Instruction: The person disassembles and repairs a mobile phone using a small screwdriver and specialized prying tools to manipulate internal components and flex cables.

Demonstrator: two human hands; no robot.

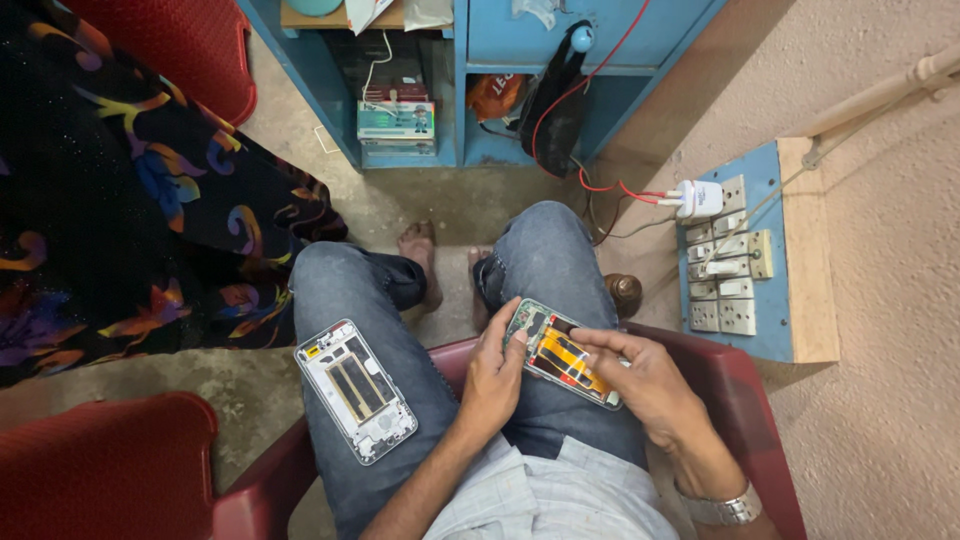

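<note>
Opened phone between both hands, lap-edge.

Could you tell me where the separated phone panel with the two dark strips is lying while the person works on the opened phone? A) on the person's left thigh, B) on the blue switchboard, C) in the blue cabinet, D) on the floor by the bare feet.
A: the phone panel lies flat on the left thigh, apart from both hands, while the left hand and right hand hold the opened phone.

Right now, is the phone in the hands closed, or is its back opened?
Opened. The phone, held by the left hand and right hand, shows its bare battery and inner parts, with no back cover on.
</note>
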